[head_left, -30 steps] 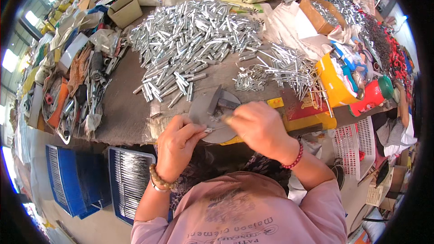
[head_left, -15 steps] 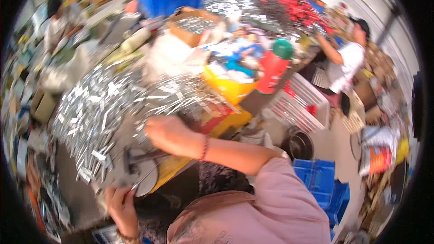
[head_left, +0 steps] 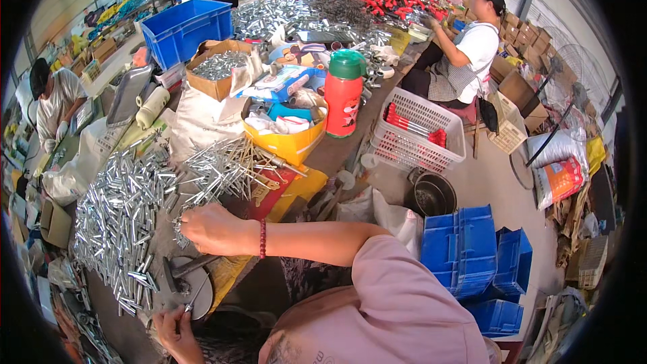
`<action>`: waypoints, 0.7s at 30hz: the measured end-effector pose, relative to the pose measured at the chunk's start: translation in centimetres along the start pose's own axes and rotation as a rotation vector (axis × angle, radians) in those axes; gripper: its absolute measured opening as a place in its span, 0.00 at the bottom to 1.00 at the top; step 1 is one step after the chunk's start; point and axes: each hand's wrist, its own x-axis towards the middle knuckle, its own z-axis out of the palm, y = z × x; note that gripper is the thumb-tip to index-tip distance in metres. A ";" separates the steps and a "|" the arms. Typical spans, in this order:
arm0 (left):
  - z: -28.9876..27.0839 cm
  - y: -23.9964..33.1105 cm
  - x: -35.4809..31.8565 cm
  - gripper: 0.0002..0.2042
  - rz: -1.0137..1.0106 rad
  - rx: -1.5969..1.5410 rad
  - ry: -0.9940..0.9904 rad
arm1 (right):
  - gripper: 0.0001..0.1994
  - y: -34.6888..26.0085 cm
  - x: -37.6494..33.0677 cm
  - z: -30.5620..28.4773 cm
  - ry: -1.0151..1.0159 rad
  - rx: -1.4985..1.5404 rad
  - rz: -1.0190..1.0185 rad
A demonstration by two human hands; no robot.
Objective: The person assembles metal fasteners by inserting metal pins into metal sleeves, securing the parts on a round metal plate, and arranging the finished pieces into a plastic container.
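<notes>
Low at the left, my left hand (head_left: 176,337) pinches the end of a thin metal rod (head_left: 196,295). That rod slants up over a grey round disc (head_left: 203,301). A hammer (head_left: 172,275) rests with its head beside the disc and its handle across it. My right hand (head_left: 214,230), a red bead bracelet on its wrist, is curled at a patch of small metal parts (head_left: 180,234); its fingertips are hidden. Left of it spreads a heap of short silver tubes (head_left: 118,219). Just beyond lies a pile of long thin metal rods (head_left: 226,165).
Past the rods stand a yellow tub (head_left: 290,145) with packets and a red flask with green lid (head_left: 344,94). Farther off are a cardboard box (head_left: 209,81) and blue crate (head_left: 185,30). Blue bins (head_left: 458,249) stand right; a co-worker (head_left: 472,54) sits beyond a white basket (head_left: 421,141).
The view has turned and sharpened, shifting the surroundings. My right hand has moved nearer the disc and hammer. My left hand still holds the rod over the disc.
</notes>
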 end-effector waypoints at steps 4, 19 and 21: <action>-0.2 0.1 -0.1 0.06 0.009 0.036 0.006 | 0.09 -0.5 0.2 0.4 0.123 0.094 0.019; 5.9 -16.7 -4.5 0.19 0.368 0.428 -0.036 | 0.07 -11.8 0.7 4.6 0.232 0.356 -0.296; 6.0 -16.2 -4.4 0.21 0.304 0.448 0.026 | 0.05 -11.9 0.6 4.8 0.115 0.301 -0.134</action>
